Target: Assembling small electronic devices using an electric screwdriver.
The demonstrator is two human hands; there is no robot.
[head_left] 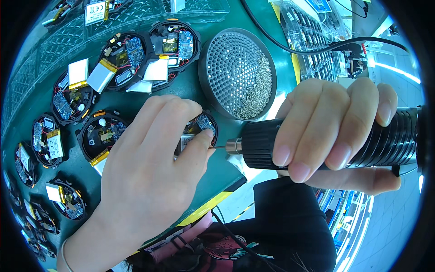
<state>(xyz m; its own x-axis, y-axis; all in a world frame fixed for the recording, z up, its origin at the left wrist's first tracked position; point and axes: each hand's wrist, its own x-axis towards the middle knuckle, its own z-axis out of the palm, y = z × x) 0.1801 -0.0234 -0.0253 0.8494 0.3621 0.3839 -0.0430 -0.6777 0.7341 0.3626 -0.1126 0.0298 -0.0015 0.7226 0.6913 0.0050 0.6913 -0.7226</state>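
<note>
My right hand (324, 124) is wrapped round a black electric screwdriver (257, 144), which lies roughly level and points left. Its thin bit reaches the edge of a round black device housing (206, 120) with a blue circuit board inside. My left hand (149, 156) grips that housing, thumb and fingers at its rim, and covers most of it. The bit's tip ends by my left thumb; whether a screw sits there is hidden. Just beyond the housing stands a round dark screw tray (205, 86) with a pattern of holes. Small silver screws (257, 93) are heaped on its right side.
Several similar round housings (72, 97) with silver battery packs (100, 75) lie across the green mat (229, 174) to the left. Clear plastic trays (41, 59) are at the far left. A black cable (299, 51) crosses the far right, near another clear tray (312, 59).
</note>
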